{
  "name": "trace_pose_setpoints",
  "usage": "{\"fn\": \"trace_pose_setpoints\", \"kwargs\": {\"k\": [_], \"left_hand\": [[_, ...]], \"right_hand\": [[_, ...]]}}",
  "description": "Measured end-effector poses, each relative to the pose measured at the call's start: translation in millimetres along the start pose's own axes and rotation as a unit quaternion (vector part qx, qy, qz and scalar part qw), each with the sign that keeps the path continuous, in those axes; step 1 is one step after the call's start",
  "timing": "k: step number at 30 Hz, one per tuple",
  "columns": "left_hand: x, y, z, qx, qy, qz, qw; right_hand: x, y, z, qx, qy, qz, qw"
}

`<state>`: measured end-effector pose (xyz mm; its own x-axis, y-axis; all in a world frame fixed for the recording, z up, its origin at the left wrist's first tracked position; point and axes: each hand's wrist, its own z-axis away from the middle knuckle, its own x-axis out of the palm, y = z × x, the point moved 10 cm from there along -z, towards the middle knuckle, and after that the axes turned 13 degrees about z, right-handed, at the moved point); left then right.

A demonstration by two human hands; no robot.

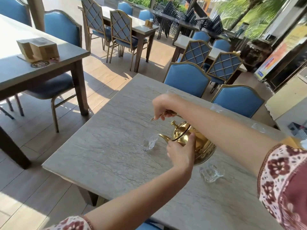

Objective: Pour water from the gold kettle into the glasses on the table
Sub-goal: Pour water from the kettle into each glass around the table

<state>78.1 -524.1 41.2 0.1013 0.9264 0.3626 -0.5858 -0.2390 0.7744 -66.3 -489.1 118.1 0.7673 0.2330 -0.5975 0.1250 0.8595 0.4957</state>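
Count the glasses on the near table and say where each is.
5. A glass at the kettle spout; a glass on the kettle's near side; a glass behind the right hand; two glasses along the right edge. Arms may hide others.

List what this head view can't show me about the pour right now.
- Water level in the glass at the spout: clear, too faint; no stream discernible.
- Contents of the gold kettle: opaque body.
- Kettle handle: mostly covered by the right hand.
- Spout base: behind the left hand.
- Farthest glass: partly behind the right wrist.
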Motion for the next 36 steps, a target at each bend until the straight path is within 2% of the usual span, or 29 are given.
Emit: {"fn": "trace_pose_setpoints", "kwargs": {"k": [17, 36], "left_hand": [[4, 4, -11, -0.021, 0.028, 0.052, 0.998], [0, 3, -16, -0.043, 0.031, 0.084, 0.995]], "right_hand": [[-17, -12, -3, -0.007, -0.001, 0.047, 0.999], [-17, -39, -3, -0.003, -0.019, 0.184, 0.983]]}}
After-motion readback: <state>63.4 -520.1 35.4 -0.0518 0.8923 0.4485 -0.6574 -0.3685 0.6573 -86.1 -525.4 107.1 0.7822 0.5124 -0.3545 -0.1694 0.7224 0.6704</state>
